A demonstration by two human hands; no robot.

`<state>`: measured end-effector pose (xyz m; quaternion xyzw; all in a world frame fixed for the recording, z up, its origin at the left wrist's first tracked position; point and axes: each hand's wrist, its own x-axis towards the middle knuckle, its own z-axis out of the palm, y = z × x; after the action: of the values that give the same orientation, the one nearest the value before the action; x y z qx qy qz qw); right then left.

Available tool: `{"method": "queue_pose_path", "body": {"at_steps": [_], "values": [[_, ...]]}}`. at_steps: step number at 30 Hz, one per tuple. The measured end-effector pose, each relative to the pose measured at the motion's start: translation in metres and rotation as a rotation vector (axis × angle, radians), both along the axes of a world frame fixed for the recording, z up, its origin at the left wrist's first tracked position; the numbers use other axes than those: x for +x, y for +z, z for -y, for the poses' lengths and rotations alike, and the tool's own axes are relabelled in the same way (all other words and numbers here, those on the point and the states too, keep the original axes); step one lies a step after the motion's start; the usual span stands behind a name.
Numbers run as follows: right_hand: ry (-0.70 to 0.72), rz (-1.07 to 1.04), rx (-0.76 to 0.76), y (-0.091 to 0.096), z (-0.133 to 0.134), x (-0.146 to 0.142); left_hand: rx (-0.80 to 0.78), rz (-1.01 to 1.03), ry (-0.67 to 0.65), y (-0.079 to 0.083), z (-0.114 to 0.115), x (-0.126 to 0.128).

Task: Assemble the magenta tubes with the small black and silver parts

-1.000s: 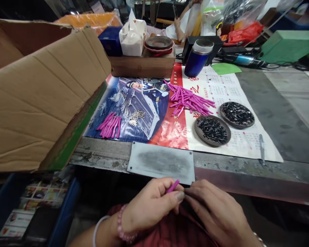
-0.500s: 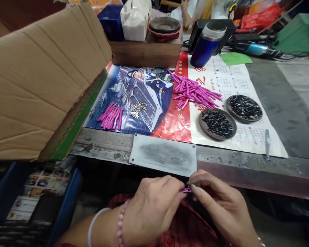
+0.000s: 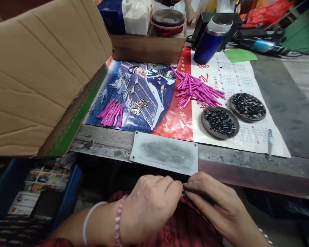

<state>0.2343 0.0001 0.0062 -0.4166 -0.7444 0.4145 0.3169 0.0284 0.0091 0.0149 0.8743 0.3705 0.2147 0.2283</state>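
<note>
My left hand (image 3: 150, 204) and my right hand (image 3: 217, 204) meet fingertip to fingertip just below the bench edge, over my red clothing. Both are closed in a pinch around something small that the fingers hide. On the bench, a loose pile of pink tubes (image 3: 197, 90) lies on the calendar sheet (image 3: 257, 137). A smaller bundle of pink tubes (image 3: 111, 114) and a cluster of small silver parts (image 3: 138, 105) rest on the blue poster. Two round dishes of small black pieces (image 3: 219, 122) (image 3: 248, 106) stand to the right.
A big cardboard flap (image 3: 38, 72) overhangs the bench at the left. A grey metal plate (image 3: 164, 152) sits at the bench edge. A blue flask (image 3: 211, 37), a wooden tray (image 3: 148, 48) and cables stand at the back. A blue bin (image 3: 67, 199) is below left.
The pink tube tip that showed between my fingertips is now hidden by them. The hands stay together at the bench edge, and the view has tilted down slightly.
</note>
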Motion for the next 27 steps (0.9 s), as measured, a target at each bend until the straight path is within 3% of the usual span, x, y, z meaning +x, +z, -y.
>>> {"method": "queue_pose_path", "body": {"at_steps": [10,18,27], "values": [[-0.097,-0.054,-0.173,0.000,0.003,0.003,0.035,0.047,0.030,0.003,-0.002,-0.001],[-0.169,-0.060,-0.196,0.000,0.003,-0.007,0.077,0.028,0.016,0.003,-0.002,0.000],[-0.229,-0.250,-0.450,-0.003,-0.001,-0.012,0.090,0.088,0.040,-0.001,-0.003,-0.003]]}}
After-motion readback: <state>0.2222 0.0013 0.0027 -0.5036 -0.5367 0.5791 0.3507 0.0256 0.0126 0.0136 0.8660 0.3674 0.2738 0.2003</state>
